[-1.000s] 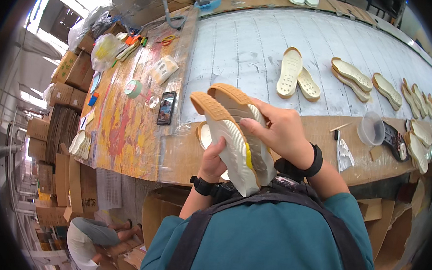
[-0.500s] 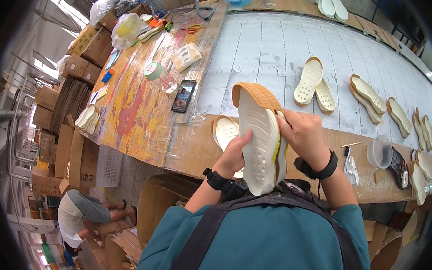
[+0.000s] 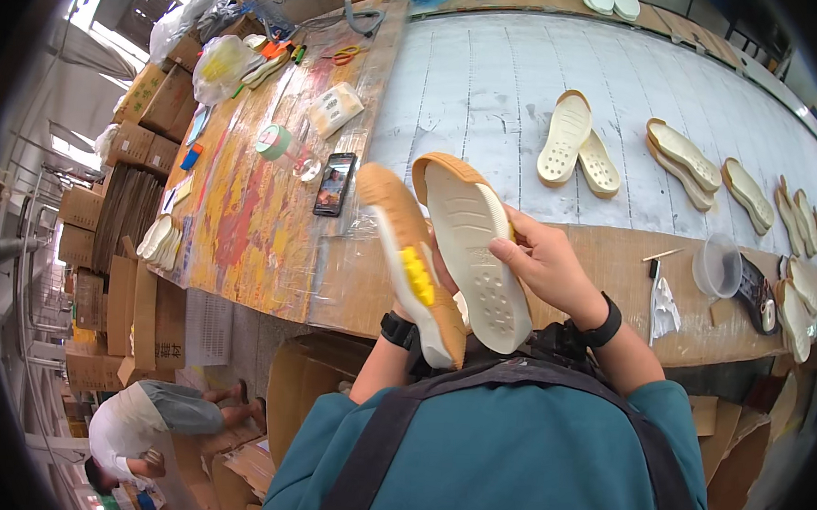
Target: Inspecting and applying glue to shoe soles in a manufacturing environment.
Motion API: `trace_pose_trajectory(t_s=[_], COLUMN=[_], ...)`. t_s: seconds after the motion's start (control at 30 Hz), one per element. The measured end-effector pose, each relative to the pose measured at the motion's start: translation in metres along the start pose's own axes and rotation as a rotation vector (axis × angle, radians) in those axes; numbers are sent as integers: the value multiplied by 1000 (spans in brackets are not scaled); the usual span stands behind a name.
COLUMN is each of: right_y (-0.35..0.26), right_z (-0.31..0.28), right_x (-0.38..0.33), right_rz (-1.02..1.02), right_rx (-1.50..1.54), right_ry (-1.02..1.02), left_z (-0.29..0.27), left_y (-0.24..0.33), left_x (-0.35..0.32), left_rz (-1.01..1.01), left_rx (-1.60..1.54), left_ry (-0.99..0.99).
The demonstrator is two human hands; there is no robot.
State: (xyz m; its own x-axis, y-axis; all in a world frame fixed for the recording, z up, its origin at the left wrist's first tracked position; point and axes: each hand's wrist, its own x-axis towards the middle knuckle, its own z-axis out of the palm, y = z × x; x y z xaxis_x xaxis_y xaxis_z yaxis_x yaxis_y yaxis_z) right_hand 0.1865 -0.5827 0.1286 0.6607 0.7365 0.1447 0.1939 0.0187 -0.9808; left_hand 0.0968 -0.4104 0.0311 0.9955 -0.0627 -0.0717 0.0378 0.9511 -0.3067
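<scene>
Nearest, above the teal-sleeved chest, the person holds two shoe soles up over the near edge of the counter [image 3: 270,248]. The right hand [image 3: 548,267] has its grip clamped on the cream sole with the tan rim [image 3: 473,249], fingers wrapped over its right edge, the dimpled face turned toward the camera. Just left of it, the tan sole with a yellow patch [image 3: 413,264] stands tilted; the left hand [image 3: 444,285] is mostly hidden behind the two soles, so its grip cannot be told, though the black-banded wrist shows below.

Left of the soles on the paint-stained wood lies a dark phone [image 3: 335,184], with a roll of green tape [image 3: 273,142] beyond it. To the right, near the edge, sits a clear plastic cup [image 3: 717,267].

Farther out, on the pale sheeted part of the counter, a pair of cream soles [image 3: 576,151] lies crossed, and more soles [image 3: 682,151] run off to the right.

Down at the lower left, another person [image 3: 155,422] bends among cardboard boxes [image 3: 148,103].
</scene>
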Motion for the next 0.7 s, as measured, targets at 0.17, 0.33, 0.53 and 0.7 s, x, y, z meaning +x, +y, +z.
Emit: trace_pose_trajectory(t_s=[0.17, 0.33, 0.53, 0.7], right_y=[24, 91, 186, 274], right_z=[-3, -45, -95, -90], right_x=[3, 12, 55, 95], right_rz=[92, 503, 629, 474], right_rx=[134, 301, 219, -370], right_ry=[-95, -90, 418, 772], left_z=[18, 9, -38, -34], left_y=[-7, 34, 54, 33], left_x=[3, -13, -30, -24], left_rz=[55, 107, 310, 461], left_rx=[752, 714, 957, 1264], left_ry=[248, 460, 713, 776])
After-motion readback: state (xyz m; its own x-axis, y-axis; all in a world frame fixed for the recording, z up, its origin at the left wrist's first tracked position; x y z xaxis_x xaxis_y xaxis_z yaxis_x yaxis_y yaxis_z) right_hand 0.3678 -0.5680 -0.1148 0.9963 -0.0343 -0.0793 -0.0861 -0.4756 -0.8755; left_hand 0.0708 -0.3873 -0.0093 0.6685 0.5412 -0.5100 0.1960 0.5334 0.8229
